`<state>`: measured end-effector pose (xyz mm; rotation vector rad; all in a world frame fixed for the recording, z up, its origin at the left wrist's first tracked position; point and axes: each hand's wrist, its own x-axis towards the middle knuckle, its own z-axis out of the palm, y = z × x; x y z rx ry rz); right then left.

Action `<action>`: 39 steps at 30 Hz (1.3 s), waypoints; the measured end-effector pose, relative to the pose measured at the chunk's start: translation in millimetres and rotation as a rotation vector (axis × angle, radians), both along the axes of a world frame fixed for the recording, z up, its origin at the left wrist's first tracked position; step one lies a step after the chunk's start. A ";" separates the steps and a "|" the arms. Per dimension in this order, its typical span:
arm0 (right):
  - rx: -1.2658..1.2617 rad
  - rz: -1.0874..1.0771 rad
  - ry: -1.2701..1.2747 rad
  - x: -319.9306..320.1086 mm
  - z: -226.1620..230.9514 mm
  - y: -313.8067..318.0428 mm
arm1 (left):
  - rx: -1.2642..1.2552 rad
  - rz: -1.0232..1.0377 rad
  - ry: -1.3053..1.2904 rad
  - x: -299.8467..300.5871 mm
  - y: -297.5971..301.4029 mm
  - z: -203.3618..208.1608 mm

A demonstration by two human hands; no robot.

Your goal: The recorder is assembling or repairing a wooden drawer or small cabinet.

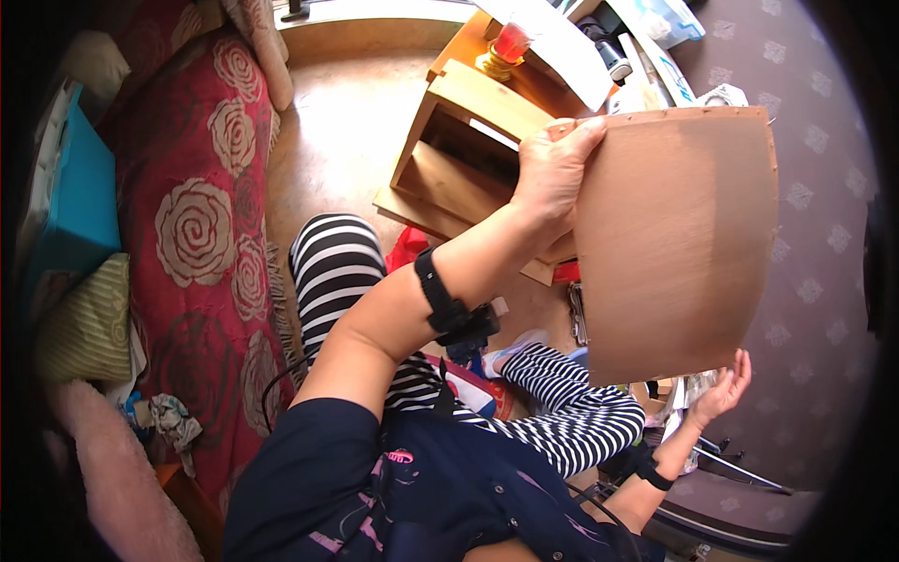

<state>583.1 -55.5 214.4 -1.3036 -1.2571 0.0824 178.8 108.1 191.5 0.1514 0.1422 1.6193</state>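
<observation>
A thin brown wooden panel (670,253) is held up at the right, slightly bowed, with small nails along its edges. My left hand (554,170) grips its upper left corner, thumb on the near face and fingers partly hidden behind it. My right hand (719,393) is at the lower right corner with fingers stretched out, close to the edge; whether it touches the panel is hard to make out. Beyond my left forearm, a small wooden cabinet (405,155) with an open compartment stands tilted in the picture, partly covered by my hand and arm.
A red bedspread with pale roses (195,229) covers the left side, with a blue box (89,192) on it. An orange-brown surface bears a red-and-yellow ornament (506,51). Several loose items lie around my striped legs (342,267). Patterned wall covering (815,281) fills the right.
</observation>
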 end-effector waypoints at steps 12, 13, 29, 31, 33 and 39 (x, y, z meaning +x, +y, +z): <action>0.208 -0.443 -1.281 -23.5 8.3 -36.9 | -0.126 -0.160 -0.141 15.5 3.6 -3.4; 0.201 -0.436 -1.280 -23.0 13.5 -37.3 | -0.135 -0.157 -0.139 14.7 1.6 -2.0; -0.183 -0.677 -0.413 39.9 44.7 -58.3 | 0.370 -0.324 0.181 19.6 -0.1 -7.3; -0.165 -0.862 -0.636 75.5 57.4 -91.8 | 0.342 -0.177 0.380 22.4 -5.9 2.4; 0.131 -0.304 -0.266 147.1 47.8 -102.1 | 0.379 0.002 0.417 20.8 -1.2 -7.7; 0.166 0.112 0.442 23.5 59.5 -76.1 | 0.427 0.178 0.941 9.8 -13.2 -7.7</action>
